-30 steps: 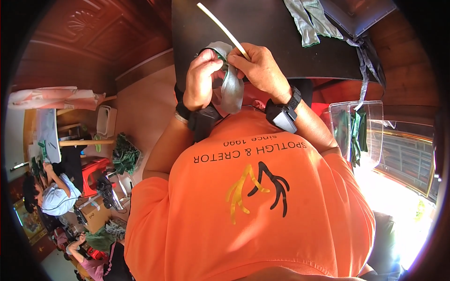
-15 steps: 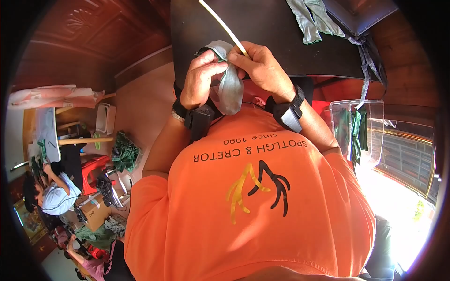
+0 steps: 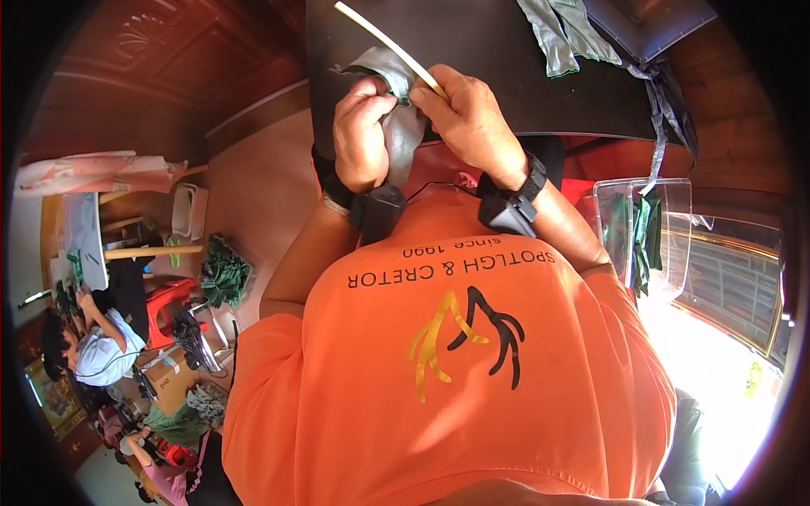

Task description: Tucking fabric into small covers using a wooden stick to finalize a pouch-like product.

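Observation:
My left hand (image 3: 361,133) is closed around a grey-green piece of fabric (image 3: 405,139), its fingers curled with the cloth bunched in them. One end of the fabric spreads out above my knuckles, and a longer part hangs down between my two hands. A thin cream-coloured stick (image 3: 384,40) is gripped in my right hand (image 3: 472,118), slanting up and to the left over the dark table. My right thumb and fingers are pinched together close to the fabric; whether they also hold its edge is hidden.
The dark table (image 3: 506,110) lies beyond my hands. More grey-green fabric pieces (image 3: 569,38) rest at its far right beside a plastic tray (image 3: 650,25). Dark strips hang by a clear plastic box (image 3: 620,244). At left, two people sit near a red stool (image 3: 169,308) and a cardboard box (image 3: 171,384).
My left hand has turned and closed more tightly on the fabric, whose upper end now spreads leftward. The stick's tip has shifted left; my right hand has moved slightly.

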A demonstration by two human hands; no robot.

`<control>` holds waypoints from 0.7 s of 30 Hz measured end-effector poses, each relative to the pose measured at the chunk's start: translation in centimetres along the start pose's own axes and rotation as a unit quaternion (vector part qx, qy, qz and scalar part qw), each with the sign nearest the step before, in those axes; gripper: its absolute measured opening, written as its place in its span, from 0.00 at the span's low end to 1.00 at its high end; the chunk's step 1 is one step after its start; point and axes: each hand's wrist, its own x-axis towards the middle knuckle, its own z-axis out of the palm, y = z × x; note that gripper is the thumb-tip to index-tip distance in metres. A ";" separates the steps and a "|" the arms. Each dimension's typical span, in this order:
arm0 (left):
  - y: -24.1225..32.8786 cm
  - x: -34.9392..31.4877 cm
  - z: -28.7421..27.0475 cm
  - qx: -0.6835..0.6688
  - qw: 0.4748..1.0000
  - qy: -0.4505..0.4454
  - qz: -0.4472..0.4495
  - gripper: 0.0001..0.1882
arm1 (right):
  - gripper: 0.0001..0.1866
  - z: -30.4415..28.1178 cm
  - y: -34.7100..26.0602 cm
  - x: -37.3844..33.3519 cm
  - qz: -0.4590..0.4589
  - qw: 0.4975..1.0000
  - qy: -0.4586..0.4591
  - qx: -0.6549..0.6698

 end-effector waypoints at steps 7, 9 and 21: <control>3.2 0.4 1.0 -0.511 0.783 0.004 -0.356 0.10 | 0.08 0.6 0.5 0.2 -0.102 0.979 0.130 -0.120; 2.8 0.2 0.9 -0.527 0.764 -0.009 -0.373 0.08 | 0.08 0.5 1.1 0.3 -0.095 0.983 0.123 -0.099; 1.1 2.3 1.2 -0.110 0.985 0.094 -0.093 0.07 | 0.10 1.8 -1.5 0.6 -0.105 0.992 0.060 -0.021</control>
